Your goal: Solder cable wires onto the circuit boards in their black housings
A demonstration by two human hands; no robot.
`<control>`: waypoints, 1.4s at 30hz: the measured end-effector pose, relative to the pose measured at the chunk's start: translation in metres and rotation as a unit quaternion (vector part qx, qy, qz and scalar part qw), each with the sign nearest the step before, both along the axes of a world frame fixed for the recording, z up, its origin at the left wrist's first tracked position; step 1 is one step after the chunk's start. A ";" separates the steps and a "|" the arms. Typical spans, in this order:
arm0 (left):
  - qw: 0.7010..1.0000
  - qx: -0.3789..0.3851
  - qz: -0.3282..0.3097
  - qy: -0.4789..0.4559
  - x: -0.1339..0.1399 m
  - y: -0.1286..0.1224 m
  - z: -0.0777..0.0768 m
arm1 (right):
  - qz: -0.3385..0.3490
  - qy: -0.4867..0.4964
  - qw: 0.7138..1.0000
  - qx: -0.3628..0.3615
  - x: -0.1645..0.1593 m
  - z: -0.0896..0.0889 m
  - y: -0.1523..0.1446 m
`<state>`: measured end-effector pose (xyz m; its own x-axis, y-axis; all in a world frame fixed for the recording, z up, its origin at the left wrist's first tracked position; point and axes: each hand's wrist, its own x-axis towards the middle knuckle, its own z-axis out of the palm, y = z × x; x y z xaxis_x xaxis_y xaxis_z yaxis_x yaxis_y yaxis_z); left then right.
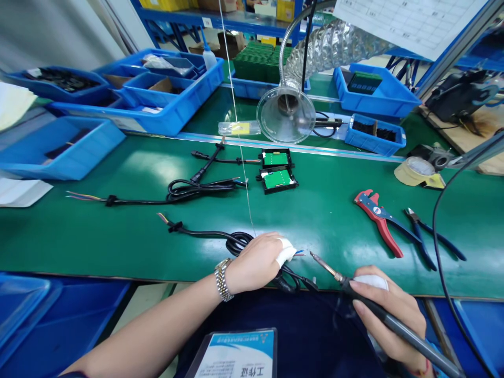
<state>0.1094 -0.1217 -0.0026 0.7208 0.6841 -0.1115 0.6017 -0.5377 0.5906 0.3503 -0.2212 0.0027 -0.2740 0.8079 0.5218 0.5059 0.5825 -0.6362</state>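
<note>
My right hand (pixel 388 310) is closed around a soldering iron (pixel 378 310), its tip pointing left. Just left of the tip, thin bare wire ends poke out from under my left hand (pixel 262 260). That hand is closed, palm down, over a coiled black cable (pixel 236 242), pressing it near the bench edge; its fingertips are mostly hidden. White covers wrap fingers on both hands. A thin solder wire (pixel 244 178) hangs from above and runs down to my left hand. Farther back lie a second coiled black cable (pixel 185 190) and two black cases with green circuit boards (pixel 276 178).
Red-and-blue wire strippers (pixel 380 220) and cutting pliers (pixel 427 236) lie at the right, near a tape roll (pixel 414 172). A clear fume-extraction funnel (pixel 286 115) hangs over the back. Blue bins (pixel 157 118) stand at the rear left. The iron's cord (pixel 436 236) loops down at the right.
</note>
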 end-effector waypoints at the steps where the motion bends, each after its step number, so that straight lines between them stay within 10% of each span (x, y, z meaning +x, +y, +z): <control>1: 1.000 -0.001 0.000 -0.003 0.000 0.000 0.000 | 0.000 0.001 1.000 -0.002 0.000 0.000 0.000; 22: 0.971 -0.044 0.125 -0.200 -0.003 -0.008 -0.003 | -0.037 -0.019 0.999 0.011 0.004 0.006 -0.002; 42: 0.973 -0.034 0.124 -0.190 -0.002 -0.008 -0.003 | -0.042 -0.021 0.999 0.016 0.005 0.013 0.000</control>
